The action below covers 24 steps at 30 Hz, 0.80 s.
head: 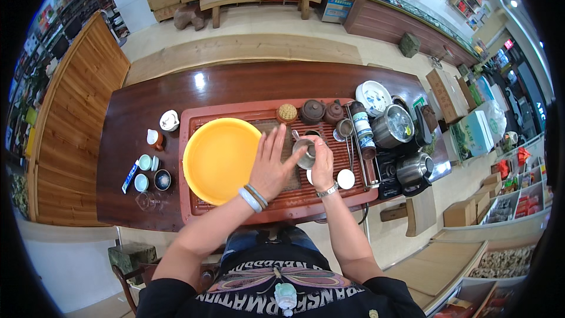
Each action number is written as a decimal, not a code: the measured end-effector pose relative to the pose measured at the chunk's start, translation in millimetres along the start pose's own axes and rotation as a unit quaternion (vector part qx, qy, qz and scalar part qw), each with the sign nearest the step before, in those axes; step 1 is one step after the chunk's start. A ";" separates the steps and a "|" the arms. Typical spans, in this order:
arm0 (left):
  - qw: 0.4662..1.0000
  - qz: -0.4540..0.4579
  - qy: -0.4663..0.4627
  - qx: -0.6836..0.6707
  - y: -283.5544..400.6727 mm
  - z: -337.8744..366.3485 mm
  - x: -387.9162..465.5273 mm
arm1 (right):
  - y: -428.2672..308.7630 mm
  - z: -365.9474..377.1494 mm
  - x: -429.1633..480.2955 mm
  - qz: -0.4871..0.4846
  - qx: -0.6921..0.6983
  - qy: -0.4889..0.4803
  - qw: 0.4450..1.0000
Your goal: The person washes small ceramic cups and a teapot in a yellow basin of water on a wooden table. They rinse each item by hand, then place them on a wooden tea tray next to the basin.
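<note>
My right hand [323,163] holds a small glass vessel [304,153] over the slatted tea tray [335,190]; whether the vessel is a cup or a pitcher I cannot tell. My left hand [272,168], fingers spread, is beside it, the thumb at or near the glass. Left of my hands a yellow plastic basin [220,161] rests on the tray. Behind them stand a dark clay teapot [311,111], a reddish clay teapot [334,112] and a round woven-topped pot [287,114]. A white cup [345,179] lies right of my right hand, another partly hidden behind it.
Small cups, a white lidded bowl [169,120], a brown pitcher [155,139], a tube [130,177] and a clear glass vessel [148,202] stand at the table's left. A steel kettle [414,168], steel pot [393,126] and stacked cups [363,128] line the right.
</note>
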<state>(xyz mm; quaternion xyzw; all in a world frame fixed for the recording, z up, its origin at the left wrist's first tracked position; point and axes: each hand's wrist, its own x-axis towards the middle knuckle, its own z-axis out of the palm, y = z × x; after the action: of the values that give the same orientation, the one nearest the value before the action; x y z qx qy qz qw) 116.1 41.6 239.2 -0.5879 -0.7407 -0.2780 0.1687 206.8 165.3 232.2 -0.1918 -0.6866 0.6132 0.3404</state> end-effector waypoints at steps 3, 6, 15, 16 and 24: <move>0.993 -0.019 0.023 -0.113 14.5 5.6 -9.5 | 1.3 -1.9 -7.4 0.010 0.002 -0.024 1.000; 0.994 0.023 0.021 -0.109 1.9 -4.7 -2.6 | 6.2 -9.1 -6.2 0.070 0.121 -0.071 0.988; 0.966 0.249 -0.029 0.066 -43.6 -27.4 20.1 | -30.0 -14.9 21.1 0.306 0.253 -0.184 0.899; 0.968 0.239 -0.024 0.077 -46.7 -24.5 19.0 | -37.0 -9.7 23.1 0.295 0.223 -0.184 0.911; 0.976 -0.082 0.034 -0.200 12.1 1.6 -2.4 | -16.8 0.3 25.3 0.082 0.074 -0.125 0.986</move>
<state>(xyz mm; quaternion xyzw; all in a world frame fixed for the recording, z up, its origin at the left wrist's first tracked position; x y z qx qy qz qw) 128.4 42.6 239.1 -0.5375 -0.7095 -0.4530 0.0497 191.6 179.4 254.5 -0.1438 -0.6586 0.7069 0.2141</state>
